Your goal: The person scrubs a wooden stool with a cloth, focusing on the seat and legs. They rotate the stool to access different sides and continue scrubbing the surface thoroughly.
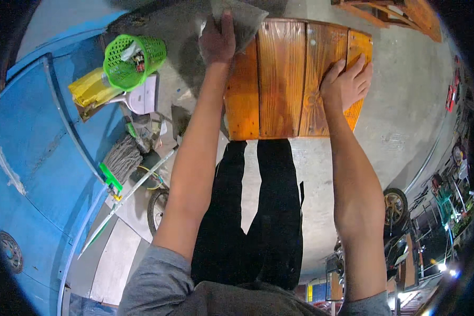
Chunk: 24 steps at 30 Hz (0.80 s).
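Observation:
A varnished orange-brown wooden top made of several planks stands in front of my legs, with dark seams between the planks. My right hand lies flat on its right side, fingers spread across the edge plank. Off the far left corner, my left hand is closed on a thin grey sheet, which spreads out to the right of the fingers. Whether the sheet is plastic or cloth I cannot tell.
To the left stand a green basket with odds and ends inside, a yellow bag, a white dustpan and a grey mop head beside a blue wall. Wooden furniture is at the far right; a wheel stands nearer.

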Motion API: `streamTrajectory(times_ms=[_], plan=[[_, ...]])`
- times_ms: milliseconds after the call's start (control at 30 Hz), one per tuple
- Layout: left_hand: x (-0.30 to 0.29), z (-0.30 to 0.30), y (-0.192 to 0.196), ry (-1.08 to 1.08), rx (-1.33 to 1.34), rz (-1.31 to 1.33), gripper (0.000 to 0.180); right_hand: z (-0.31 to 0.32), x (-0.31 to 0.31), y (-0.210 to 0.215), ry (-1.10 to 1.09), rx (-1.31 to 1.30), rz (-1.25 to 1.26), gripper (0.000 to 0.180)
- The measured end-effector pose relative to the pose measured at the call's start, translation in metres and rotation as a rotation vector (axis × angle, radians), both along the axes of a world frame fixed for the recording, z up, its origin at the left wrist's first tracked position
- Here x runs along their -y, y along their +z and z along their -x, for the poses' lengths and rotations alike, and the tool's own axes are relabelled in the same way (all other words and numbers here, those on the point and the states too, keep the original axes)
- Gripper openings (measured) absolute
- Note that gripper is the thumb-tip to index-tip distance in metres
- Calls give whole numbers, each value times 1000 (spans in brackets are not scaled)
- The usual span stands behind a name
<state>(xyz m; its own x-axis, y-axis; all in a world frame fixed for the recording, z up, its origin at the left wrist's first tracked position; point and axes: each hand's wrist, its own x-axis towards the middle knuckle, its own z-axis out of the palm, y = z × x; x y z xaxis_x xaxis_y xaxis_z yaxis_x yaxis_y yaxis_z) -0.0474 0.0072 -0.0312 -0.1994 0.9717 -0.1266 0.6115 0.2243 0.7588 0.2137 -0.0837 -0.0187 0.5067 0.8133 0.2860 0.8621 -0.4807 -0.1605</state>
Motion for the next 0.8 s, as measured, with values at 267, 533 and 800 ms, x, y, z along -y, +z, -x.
streamTrajectory(times_ms=[267,533,800], plan=[[202,-26,45,244,140,316,52,-6,6,-1,-15,48,27,60],[121,-9,34,33,-62,288,52,-6,5,-2,-3,39,13,61],[25,-11,13,18,-196,-217,40,-2,2,-2,5,18,3,60]])
